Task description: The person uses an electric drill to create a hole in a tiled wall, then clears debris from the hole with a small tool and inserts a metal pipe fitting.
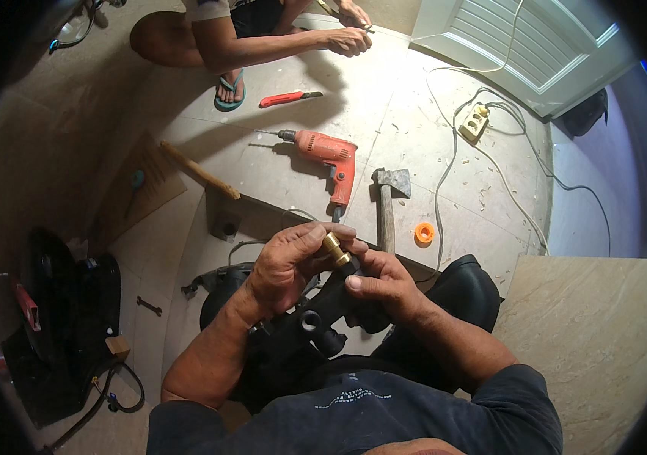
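A black, pipe-like device [285,341] with round ports lies across my lap. A brass threaded fitting [334,244] sticks out of its upper end. My left hand [284,262] is closed around the brass fitting, fingers behind it. My right hand [386,280] grips the black end just below the brass, with the thumb laid along it. Beyond my hands, a red power drill [327,148] lies on the raised tiled step. To its right is a hatchet [390,201] with a wooden handle, and beside that an orange tape roll [424,233].
A co-worker's hands [350,38] hold something thin at the far side. Near that person's sandaled foot lies a red utility knife [285,99]. Cords trail from a yellowish power strip [474,123]. A wooden stick [201,171], a wrench [149,306] and a black machine part [58,334] lie leftward.
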